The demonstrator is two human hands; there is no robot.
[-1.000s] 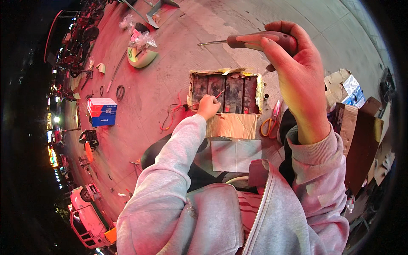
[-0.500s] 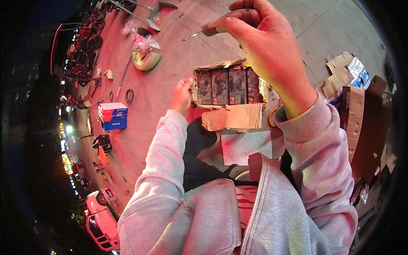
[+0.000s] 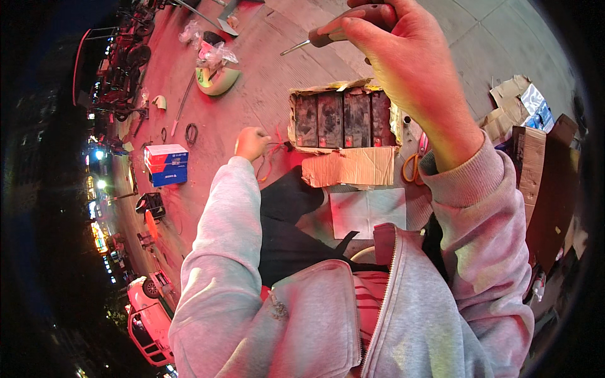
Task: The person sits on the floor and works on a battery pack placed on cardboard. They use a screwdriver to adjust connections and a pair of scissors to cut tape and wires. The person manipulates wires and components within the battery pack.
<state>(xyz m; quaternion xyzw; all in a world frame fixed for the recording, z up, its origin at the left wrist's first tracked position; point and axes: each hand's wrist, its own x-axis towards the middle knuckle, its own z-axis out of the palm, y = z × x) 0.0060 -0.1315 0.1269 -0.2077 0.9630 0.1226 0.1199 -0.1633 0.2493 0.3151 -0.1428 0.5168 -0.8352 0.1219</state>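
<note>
A screwdriver [image 3: 328, 35] with a grey-brown handle is gripped in my right hand [image 3: 409, 57], raised above the far side of the box; its metal tip points left. Below it lies an opened cardboard box [image 3: 350, 165], its front flap folded down. Several dark, dirty battery blocks [image 3: 331, 116] with reddish terminals sit side by side in it. My left hand [image 3: 251, 143] is left of the box, apart from it, fingers pinched together. Red wires [image 3: 272, 151] run from beside its fingertips toward the box's left corner; they seem to be in the pinch.
Scissors with orange handles [image 3: 413, 167] lie right of the box, and a white sheet [image 3: 370, 211] lies in front. At left stand a blue-and-red carton [image 3: 167, 165] and a pale rounded shell with plastic bags [image 3: 216, 80]. Torn cardboard [image 3: 529, 170] is at right; a parked car [image 3: 148, 321] is lower left.
My left hand has left the box's left edge and moved left, and red wires now show beside it. My right hand with the screwdriver has shifted slightly right.
</note>
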